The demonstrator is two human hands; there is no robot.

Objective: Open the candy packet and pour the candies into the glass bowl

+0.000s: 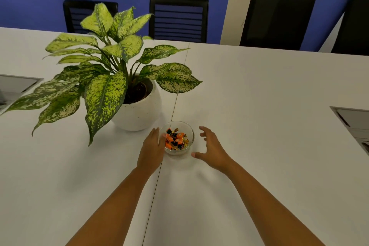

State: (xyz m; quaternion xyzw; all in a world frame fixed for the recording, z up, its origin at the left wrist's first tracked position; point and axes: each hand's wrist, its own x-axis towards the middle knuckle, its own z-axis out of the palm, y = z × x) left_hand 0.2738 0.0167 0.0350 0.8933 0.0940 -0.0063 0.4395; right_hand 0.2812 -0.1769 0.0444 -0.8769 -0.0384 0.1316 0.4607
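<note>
Glass bowl (179,138) sits on the white surface (259,90), just in front of the potted plant (111,78) & right beside the seam between the two surface halves. Candies (175,139), orange, black & gold wrappers, already lie inside it, piled below the rim. No candy packet in view anywhere, so pouring looks done; judging by that, task is at or near its end.

Left hand (152,151) is flat, fingers together, its grip released; palm faces the bowl wall & looks to touch or nearly touch it, can't tell which. Right hand (212,149) has fingers spread & curled, grip released too, holding nothing, w/ a clear gap to the bowl's right side. Both hands flank the bowl, prob. to steady it or to let go of it; can't say which from one frame.

Room for moving: right of the bowl the surface is bare, lots of space out to the recessed panel (351,122) near the right edge. Left side is tighter: the plant's white pot (137,114) stands near the bowl & its drooping leaves overhang the surface to the left. Another recessed panel (18,84) sits at far left. Near edge of the surface is below frame; far edge runs under the black chairs (178,19). Bowl is well clear of every edge, so little tip-off risk.
</note>
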